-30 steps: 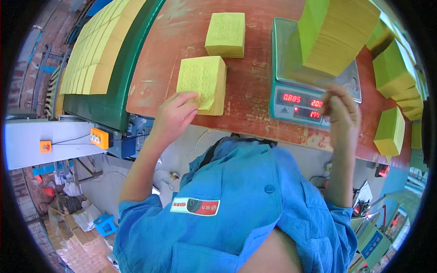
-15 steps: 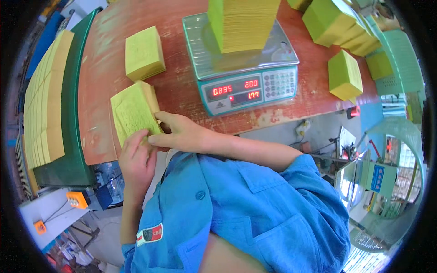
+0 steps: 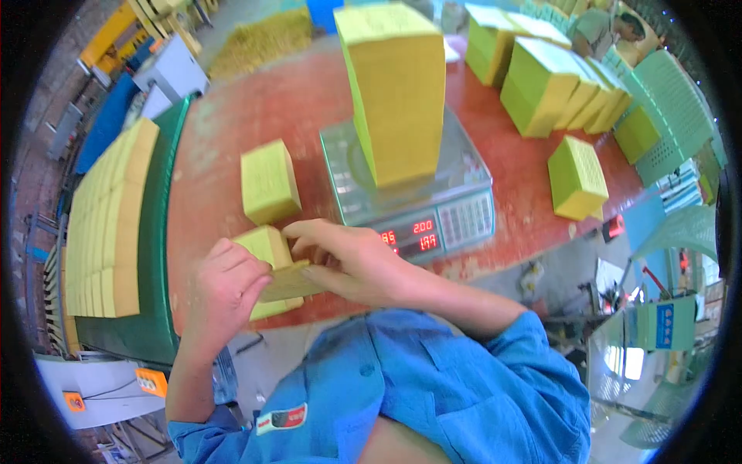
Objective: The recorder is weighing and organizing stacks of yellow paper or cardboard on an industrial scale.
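Head-worn fisheye, close above table [image 3: 232, 131]

Both hands' fingers [image 3: 255, 271] cover much of the near yellow stack [image 3: 267, 247]

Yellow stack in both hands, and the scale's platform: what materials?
Yellow stack: looks like thin paper sheets, matte; fine layered edges, and the right hand lifts a few sheets off. Scale platform: likely brushed stainless steel; grey with a dull sheen.

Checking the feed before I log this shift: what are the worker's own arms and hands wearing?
Both the left hand and the right hand are bare, with no gloves, rings or watch visible. The forearms are bare too. A blue work shirt has its sleeves rolled up near the elbows, and a small red and white patch sits on its front.
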Tool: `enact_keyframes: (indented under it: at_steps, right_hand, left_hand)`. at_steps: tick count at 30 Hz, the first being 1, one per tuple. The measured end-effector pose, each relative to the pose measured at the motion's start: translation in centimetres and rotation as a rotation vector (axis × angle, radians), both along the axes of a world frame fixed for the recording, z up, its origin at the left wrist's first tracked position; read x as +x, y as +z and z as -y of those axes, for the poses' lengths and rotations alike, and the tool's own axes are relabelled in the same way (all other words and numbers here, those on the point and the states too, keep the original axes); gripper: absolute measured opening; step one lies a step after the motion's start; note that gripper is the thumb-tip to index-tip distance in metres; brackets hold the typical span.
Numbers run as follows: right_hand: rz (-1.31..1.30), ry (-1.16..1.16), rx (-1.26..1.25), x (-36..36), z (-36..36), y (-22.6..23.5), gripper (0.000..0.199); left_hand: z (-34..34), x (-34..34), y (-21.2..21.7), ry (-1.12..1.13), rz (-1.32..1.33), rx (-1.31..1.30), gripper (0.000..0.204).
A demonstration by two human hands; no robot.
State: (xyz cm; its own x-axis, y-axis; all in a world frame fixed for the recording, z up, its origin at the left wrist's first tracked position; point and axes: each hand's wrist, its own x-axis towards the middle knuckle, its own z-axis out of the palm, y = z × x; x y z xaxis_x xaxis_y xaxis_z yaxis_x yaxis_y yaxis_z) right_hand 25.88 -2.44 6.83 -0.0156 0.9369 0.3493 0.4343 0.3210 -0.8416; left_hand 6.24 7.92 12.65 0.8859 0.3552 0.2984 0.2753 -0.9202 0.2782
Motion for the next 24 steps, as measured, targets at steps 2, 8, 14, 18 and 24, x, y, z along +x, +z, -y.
enact_keyframes:
  at_steps: [2, 8, 14, 18, 24]
  right_hand:
    - [-0.181, -0.042, 0.037, 1.7, 1.1, 1.4, 0.045]
    - [-0.537, -0.129, 0.127, 7.0, 1.7, 5.4, 0.038]
    - [-0.632, -0.211, 0.138, 15.5, -2.5, 14.0, 0.019]
    - [-0.580, -0.222, 0.124, 20.4, -5.4, 17.8, 0.020]
    - [-0.270, -0.403, -0.030, 26.5, -10.4, 16.0, 0.023]
  left_hand:
    - [-0.8, 0.5, 1.9, 0.038, 0.104, -0.041, 0.015]
    - [-3.4, 6.5, 5.2, 0.253, 0.669, -0.920, 0.010]
    - [-9.3, 17.4, 9.5, -0.016, 0.735, -1.216, 0.026]
    - [-13.6, 23.9, 10.6, -0.040, 0.745, -1.198, 0.021]
    - [-16.3, 28.1, 9.1, 0.214, 0.658, -1.211, 0.014]
